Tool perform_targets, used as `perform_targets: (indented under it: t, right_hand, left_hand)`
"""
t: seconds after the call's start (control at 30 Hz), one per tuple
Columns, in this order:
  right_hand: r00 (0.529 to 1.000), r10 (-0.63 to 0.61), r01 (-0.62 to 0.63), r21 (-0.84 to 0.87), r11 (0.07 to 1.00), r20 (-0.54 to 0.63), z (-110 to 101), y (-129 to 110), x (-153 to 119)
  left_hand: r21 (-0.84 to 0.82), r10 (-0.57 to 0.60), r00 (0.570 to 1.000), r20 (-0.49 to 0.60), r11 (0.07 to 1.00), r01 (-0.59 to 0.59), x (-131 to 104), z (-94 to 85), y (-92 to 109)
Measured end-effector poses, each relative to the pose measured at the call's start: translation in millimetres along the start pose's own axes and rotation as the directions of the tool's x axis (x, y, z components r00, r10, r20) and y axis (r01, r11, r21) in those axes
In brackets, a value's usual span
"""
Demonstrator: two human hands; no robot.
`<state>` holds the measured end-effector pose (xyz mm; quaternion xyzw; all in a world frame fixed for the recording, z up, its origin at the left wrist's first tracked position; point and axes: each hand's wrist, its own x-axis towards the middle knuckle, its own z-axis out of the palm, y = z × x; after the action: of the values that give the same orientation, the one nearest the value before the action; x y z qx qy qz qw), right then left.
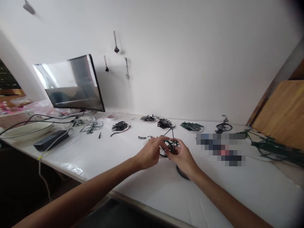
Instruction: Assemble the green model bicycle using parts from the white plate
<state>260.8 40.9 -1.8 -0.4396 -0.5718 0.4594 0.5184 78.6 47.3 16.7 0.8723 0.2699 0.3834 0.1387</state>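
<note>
As I watched from afar, the left hand (150, 154) and right hand (184, 157) were close together, both pinching a miniature bicycle (169, 145) between them, above the white table (152, 182). It looked light and stiff, but its thin wheel spokes (162, 152) seemed easily bent; I judged the slim frame tubes (173, 133), which rose beyond both hands, the safer place to hold.
</note>
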Motion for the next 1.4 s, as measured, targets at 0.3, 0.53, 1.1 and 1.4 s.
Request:
perform_targets:
  t: [0.3, 0.53, 1.1, 1.4]
  right_hand:
    - [0.999, -0.028, 0.027, -0.016, 1.0, -0.025, 2.1, 3.9, 3.1]
    - [0.999, 0.04, -0.04, 0.019, 0.999, -0.019, 5.4, 2.8, 2.6]
    - [0.952, 0.265, -0.276, 0.056, 0.959, 0.151, -7.8, -10.8, -8.3]
    - [0.984, 0.161, -0.158, -0.037, 0.987, 0.072, -4.5, -20.2, -2.0]
  left_hand:
    - [0.024, -0.066, 0.989, -0.132, 0.997, 0.07, 3.9, 2.9, -12.1]
    - [0.049, 0.003, 0.982, -0.19, 0.999, 0.006, -0.4, 13.0, -17.9]
    - [-0.027, 0.468, 0.769, 0.436, 0.861, -0.508, 47.1, -41.6, -14.8]
    - [0.136, 0.216, 0.941, 0.261, 0.957, -0.257, 31.4, -30.5, -10.5]
